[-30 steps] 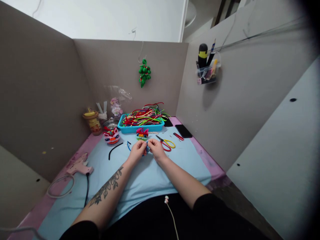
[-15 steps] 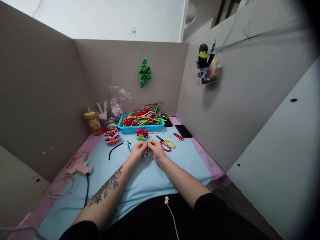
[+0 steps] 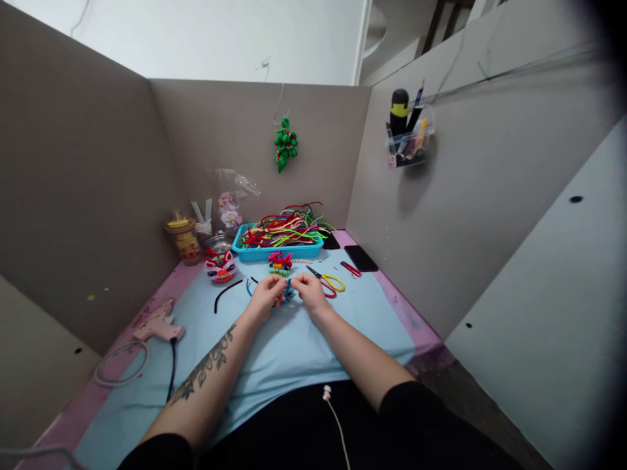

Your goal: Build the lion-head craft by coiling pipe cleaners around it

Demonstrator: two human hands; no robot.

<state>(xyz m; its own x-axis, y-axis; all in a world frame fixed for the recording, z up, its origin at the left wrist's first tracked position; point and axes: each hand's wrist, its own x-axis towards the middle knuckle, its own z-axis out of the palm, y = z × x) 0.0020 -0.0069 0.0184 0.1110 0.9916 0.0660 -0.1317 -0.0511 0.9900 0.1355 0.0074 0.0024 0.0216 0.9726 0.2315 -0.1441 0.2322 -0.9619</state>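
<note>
Over the light blue cloth, my left hand (image 3: 267, 292) and my right hand (image 3: 309, 292) meet, fingertips pinched on a blue pipe cleaner (image 3: 289, 287). Part of it is hidden behind my fingers, and loops of blue show between the hands. A loose blue end (image 3: 248, 287) sticks out left of my left hand. Just beyond the hands sits a small red, blue and green animal-head figure (image 3: 280, 264). A pink animal head (image 3: 220, 267) stands farther left, with a black pipe cleaner (image 3: 223, 291) lying before it. Scissors with red and yellow handles (image 3: 335, 282) lie right beside my right hand.
A blue tray (image 3: 279, 254) heaped with coloured pipe cleaners stands at the back. On the left are a pink glue gun (image 3: 160, 324) with its cord, a cup (image 3: 184, 241) and a metal bowl (image 3: 219, 244). A red cutter (image 3: 351, 269) and a phone (image 3: 361, 258) lie right.
My fingers have shifted slightly on the blue pipe cleaner, and the right hand's grip has turned a little. More blue now shows below the fingertips. The view has moved slightly.
</note>
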